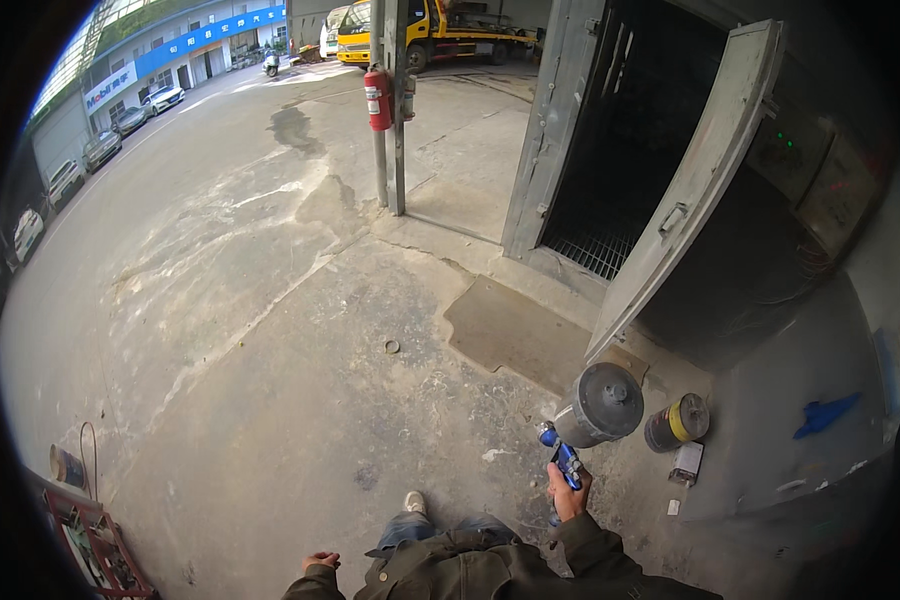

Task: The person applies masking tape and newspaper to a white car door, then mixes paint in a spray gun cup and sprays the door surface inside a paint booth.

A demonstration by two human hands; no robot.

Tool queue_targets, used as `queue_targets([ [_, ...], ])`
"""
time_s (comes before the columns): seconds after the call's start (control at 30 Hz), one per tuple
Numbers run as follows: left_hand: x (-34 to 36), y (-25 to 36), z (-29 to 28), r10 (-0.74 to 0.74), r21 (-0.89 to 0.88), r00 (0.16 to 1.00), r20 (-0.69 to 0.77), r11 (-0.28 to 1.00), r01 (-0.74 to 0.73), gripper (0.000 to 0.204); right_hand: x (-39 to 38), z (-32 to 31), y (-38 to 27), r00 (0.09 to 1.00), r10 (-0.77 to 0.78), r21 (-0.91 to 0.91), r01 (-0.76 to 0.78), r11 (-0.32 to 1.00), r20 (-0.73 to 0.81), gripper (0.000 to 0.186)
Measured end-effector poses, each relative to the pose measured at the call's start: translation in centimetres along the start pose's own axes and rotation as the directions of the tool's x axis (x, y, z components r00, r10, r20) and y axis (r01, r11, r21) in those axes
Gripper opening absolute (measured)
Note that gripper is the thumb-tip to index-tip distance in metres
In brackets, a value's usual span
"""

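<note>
- Right hand [569, 493] clamped on blue spray gun [568, 464]; I judged a careless swing might strike the bucket [600, 405].
- Left hand [321, 561]: grip I could not tell.

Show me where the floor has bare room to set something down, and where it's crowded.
Largely bare: the concrete floor ahead of the left hand, left of the small round object. Crowded: near the right hand and spray gun, where the lidded bin, yellow-banded can and small tin cluster.
</note>
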State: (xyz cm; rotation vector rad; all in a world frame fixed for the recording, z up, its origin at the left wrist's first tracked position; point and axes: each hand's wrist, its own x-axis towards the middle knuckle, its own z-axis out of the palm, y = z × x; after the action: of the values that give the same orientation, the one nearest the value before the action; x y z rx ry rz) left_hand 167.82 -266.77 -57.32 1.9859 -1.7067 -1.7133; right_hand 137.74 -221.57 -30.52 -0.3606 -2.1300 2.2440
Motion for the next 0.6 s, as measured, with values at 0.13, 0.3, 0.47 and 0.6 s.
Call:
queue_targets([
  [0.13, 4.6, 24.3, 11.4, 0.288, 0.429, 0.890, 0.353, 0.796, -0.427, 0.017, 6.6, 0.5, -2.1, 0.991, 0.002, -0.022, -0.005, 1.000, -0.135, 0.008],
  [0.3, 7.1, 45.5, 27.2, 0.501, 0.388, 0.742, 0.445, 0.639, -0.664, 0.020, 18.9, 1.4, -0.8, 0.966, -0.020, -0.095, -0.005, 0.995, -0.257, 0.010],
  [0.47, 10.4, 50.6, 39.7, 0.498, 0.348, 0.758, 0.421, 0.683, -0.642, 0.032, 34.5, 2.9, 0.9, 0.965, -0.087, -0.137, 0.053, 0.989, -0.248, 0.014],
  [0.6, 8.1, 48.5, 49.6, 0.264, 0.625, 0.885, 0.383, 0.632, -0.458, 0.040, 45.6, 0.3, -0.2, 0.918, -0.096, -0.124, 0.051, 0.991, -0.384, 0.012],
])
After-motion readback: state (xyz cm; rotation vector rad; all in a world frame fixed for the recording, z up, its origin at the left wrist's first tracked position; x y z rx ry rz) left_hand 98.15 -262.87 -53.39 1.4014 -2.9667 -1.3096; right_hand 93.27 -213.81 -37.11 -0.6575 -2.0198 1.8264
